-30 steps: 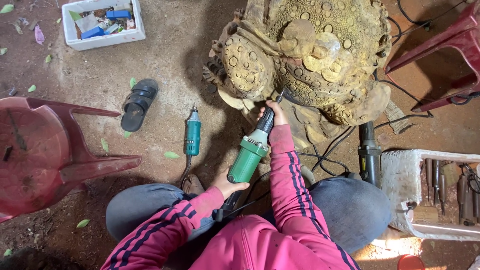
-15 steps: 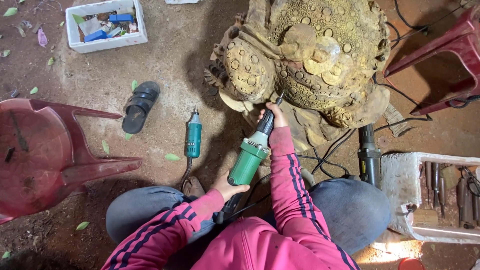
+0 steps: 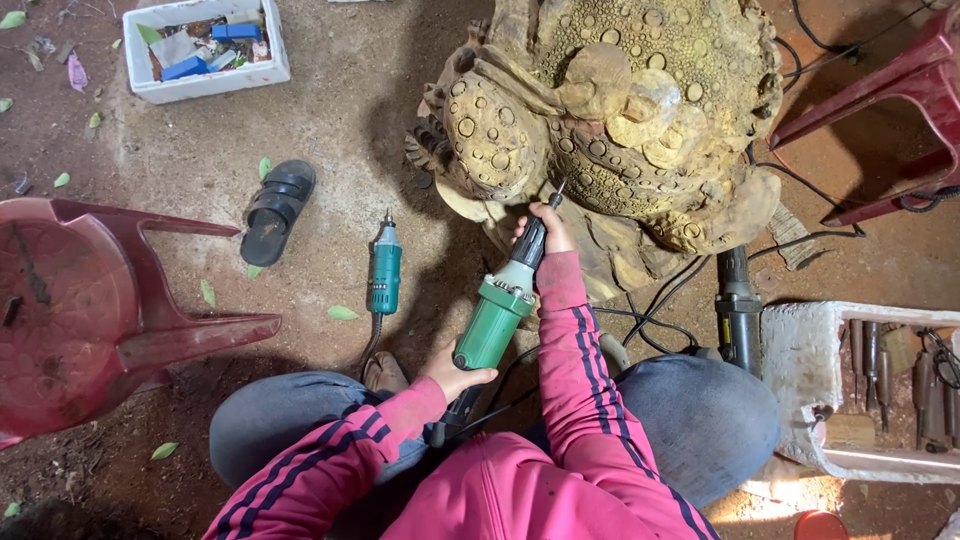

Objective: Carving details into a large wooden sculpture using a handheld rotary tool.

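A person sits on the dirt floor in the lower middle of the frame, both hands on a green die grinder [image 3: 497,318] that slants up toward a large carved wooden toad sculpture [image 3: 610,120] filling the upper centre. The right hand [image 3: 545,228] is closed around the tool's slim dark neck just behind the bit, which touches the carving's lower edge. The left hand [image 3: 455,372] is wrapped around the rear of the green body, where the cord leaves.

The grinder looks rigid and moderately heavy, with a smooth plastic shell; a two-handed hold, one hand near the nose for steering and one at the tail for support, seems the sound way to take it. The sculpture appears massive and hard, its bumpy raised detail likely easy to chip.

A second, teal grinder [image 3: 384,272] lies on the ground left of the hands, near a black sandal [image 3: 277,208]. A red plastic chair [image 3: 90,300] lies at far left, a white tray of chisels [image 3: 870,390] at lower right.
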